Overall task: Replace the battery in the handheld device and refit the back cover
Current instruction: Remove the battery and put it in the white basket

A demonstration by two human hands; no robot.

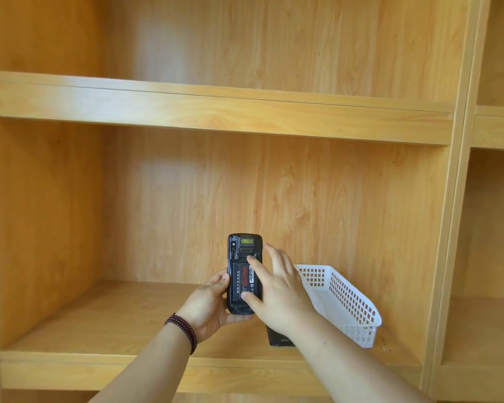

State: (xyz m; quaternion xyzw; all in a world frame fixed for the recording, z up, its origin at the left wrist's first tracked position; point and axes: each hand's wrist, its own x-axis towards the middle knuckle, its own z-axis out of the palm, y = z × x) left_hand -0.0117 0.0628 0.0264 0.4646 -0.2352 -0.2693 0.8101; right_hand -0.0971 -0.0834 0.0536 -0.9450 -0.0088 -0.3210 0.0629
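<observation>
A black handheld device [243,248] is held upright above the shelf, its back facing me with the cover off. My left hand [208,305] grips its lower left side and bottom. A black battery [240,282] with a red label sits in the open bay. My right hand [277,289] lies over the device's right side, with the index fingertip at the battery's top edge and the thumb at its lower edge. A flat black piece [278,338], perhaps the back cover, lies on the shelf, mostly hidden under my right wrist.
A white perforated plastic basket [344,301] stands on the wooden shelf board [114,324] at the right, just behind my right hand. Wooden shelf walls enclose the compartment; another board runs overhead. A bead bracelet is on my left wrist.
</observation>
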